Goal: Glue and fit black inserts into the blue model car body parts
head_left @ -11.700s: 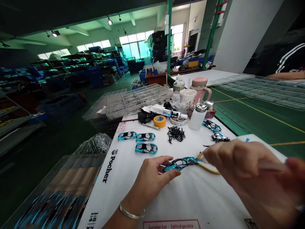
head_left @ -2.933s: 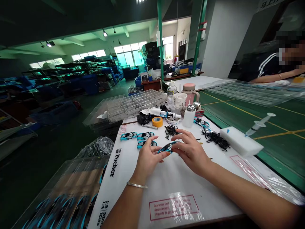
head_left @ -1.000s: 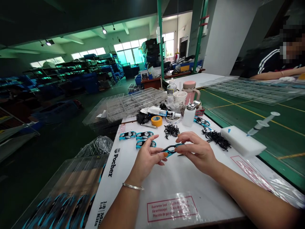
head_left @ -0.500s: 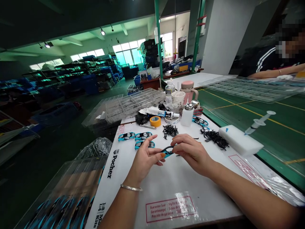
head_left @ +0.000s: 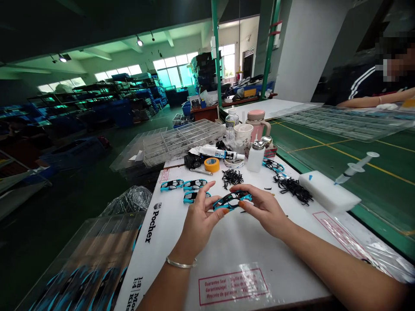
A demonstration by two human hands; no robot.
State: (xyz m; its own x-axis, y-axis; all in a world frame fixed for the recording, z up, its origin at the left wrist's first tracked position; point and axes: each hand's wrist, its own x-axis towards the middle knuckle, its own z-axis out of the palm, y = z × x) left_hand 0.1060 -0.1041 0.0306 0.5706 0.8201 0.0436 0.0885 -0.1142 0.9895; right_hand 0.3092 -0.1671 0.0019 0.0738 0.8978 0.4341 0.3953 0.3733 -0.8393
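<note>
Head | blue car shell (head_left: 232, 201) pinched between left hand (head_left: 198, 220); right hand (head_left: 264, 209)

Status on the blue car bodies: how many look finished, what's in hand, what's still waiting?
Looks done: three blue car bodies laid out together on the white sheet. In hand: one blue body held between the left hand and right hand. Likely left: at least two more bodies beyond the white bottle, and two piles of small black parts. The exact count there is unclear.
</note>
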